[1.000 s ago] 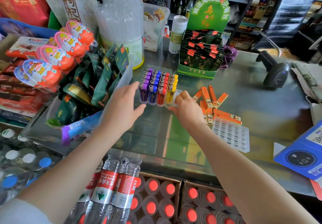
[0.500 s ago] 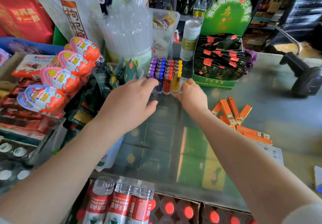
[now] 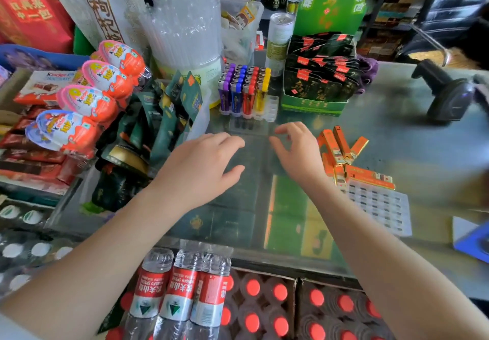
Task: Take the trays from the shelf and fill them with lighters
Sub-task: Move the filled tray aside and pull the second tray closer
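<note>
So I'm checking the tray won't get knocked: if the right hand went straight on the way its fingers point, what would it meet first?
Probably the lighter tray, at its empty right-hand slots. The right hand is open, with bare glass between; depth is unclear.

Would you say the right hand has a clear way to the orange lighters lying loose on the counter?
Probably yes: the right hand hovers open just beside the orange lighters, with nothing between them.

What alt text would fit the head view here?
Two bare hands, left and right, hover open and empty over a glass shop counter, just short of a clear tray of coloured lighters. Orange lighters lie loose to the right on the counter beside an empty tray.
</note>
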### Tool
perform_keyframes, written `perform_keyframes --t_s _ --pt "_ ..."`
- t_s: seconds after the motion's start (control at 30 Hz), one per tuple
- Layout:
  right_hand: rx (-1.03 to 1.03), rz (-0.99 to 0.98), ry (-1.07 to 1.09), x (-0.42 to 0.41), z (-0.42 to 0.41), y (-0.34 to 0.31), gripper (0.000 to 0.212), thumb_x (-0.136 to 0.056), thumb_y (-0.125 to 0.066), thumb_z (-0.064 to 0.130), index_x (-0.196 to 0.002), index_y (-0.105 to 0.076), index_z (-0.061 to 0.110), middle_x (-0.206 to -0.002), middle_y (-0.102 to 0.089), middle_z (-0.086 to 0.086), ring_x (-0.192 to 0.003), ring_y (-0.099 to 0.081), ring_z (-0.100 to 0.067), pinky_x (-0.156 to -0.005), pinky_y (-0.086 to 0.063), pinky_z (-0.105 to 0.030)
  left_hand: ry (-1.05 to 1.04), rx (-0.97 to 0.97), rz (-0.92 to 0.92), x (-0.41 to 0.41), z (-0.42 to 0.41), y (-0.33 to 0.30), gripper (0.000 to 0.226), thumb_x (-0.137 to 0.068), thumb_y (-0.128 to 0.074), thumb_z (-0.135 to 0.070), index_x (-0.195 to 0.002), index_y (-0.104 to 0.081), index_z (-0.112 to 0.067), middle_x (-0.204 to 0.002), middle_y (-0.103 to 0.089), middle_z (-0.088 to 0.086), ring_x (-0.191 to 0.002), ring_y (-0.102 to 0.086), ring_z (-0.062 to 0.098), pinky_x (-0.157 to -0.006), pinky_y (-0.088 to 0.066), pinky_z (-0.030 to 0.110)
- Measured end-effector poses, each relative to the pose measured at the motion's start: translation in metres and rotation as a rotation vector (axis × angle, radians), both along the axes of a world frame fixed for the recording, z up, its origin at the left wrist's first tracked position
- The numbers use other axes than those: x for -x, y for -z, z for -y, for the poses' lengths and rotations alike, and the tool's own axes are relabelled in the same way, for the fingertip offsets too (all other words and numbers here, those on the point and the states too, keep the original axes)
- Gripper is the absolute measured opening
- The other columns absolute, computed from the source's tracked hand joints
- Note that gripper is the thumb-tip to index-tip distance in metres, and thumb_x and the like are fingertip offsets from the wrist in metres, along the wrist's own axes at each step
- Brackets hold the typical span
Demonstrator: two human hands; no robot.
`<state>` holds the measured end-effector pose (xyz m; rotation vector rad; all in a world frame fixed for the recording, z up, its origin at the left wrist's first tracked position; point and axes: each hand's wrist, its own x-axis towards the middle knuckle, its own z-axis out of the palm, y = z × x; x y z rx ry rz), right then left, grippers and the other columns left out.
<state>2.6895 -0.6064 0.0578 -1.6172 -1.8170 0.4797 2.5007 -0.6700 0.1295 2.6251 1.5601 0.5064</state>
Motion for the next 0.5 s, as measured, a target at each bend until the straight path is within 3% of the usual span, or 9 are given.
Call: perform_keyframes --t_s 0.07,0.17,0.33,0.43,0.5 --pt "-0.06 -0.007 -0.011 -0.024 0.035 -0.005 0.013 -0.086 -0.06 0.017 -0.091 -0.062 0.005 -0.091 -0.059 -0.005 -0.083 -0.053 -0.021 -0.073 -0.038 -0.026 0.027 0.013 0.007 -0.008 0.01 0.005 0.035 -0.085 -0.058 -0.03 -0.117 -0.056 -0.014 -0.101 -0.067 -0.001 -0.069 -0.051 0.017 -0.047 -0.03 0.022" --pt "-0.105 0.02 0.048 -0.063 0.079 -0.013 0.008 -0.084 -0.062 0.012 -0.08 -0.06 0.006 -0.079 -0.052 0.002 -0.07 -0.05 -0.023 -0.063 -0.039 -0.031 0.095 0.049 0.036 -0.023 0.025 0.014 0.035 -0.08 -0.053 -0.033 -0.11 -0.059 -0.016 -0.09 -0.069 -0.003 -0.076 -0.064 0.024 -0.055 -0.042 0.029" --pt "0.036 0.383 0.28 -0.108 0.124 -0.007 0.019 -0.085 -0.058 0.026 -0.088 -0.06 0.007 -0.098 -0.061 -0.013 -0.093 -0.055 -0.035 -0.072 -0.043 -0.037 0.141 0.057 0.008 -0.04 0.051 0.029 0.037 -0.078 -0.047 -0.038 -0.102 -0.063 -0.015 -0.082 -0.07 -0.003 -0.065 -0.064 0.024 -0.052 -0.044 0.028" --pt "0.179 0.52 0.268 -0.121 0.141 -0.003 0.03 -0.085 -0.055 0.031 -0.105 -0.058 0.009 -0.116 -0.054 -0.012 -0.107 -0.049 -0.034 -0.086 -0.041 -0.041 0.104 0.094 0.026 -0.042 0.066 0.037 0.054 -0.074 -0.03 -0.05 -0.107 -0.059 -0.019 -0.09 -0.069 -0.006 -0.075 -0.064 0.025 -0.06 -0.051 0.033" --pt "0.193 0.537 0.194 -0.124 0.148 -0.002 0.033 -0.085 -0.056 0.027 -0.112 -0.056 0.009 -0.12 -0.05 -0.011 -0.11 -0.047 -0.033 -0.09 -0.04 -0.041 0.065 0.106 0.03 -0.042 0.074 0.043 0.053 -0.074 -0.032 -0.051 -0.11 -0.058 -0.021 -0.096 -0.068 -0.006 -0.084 -0.064 0.024 -0.065 -0.051 0.034"
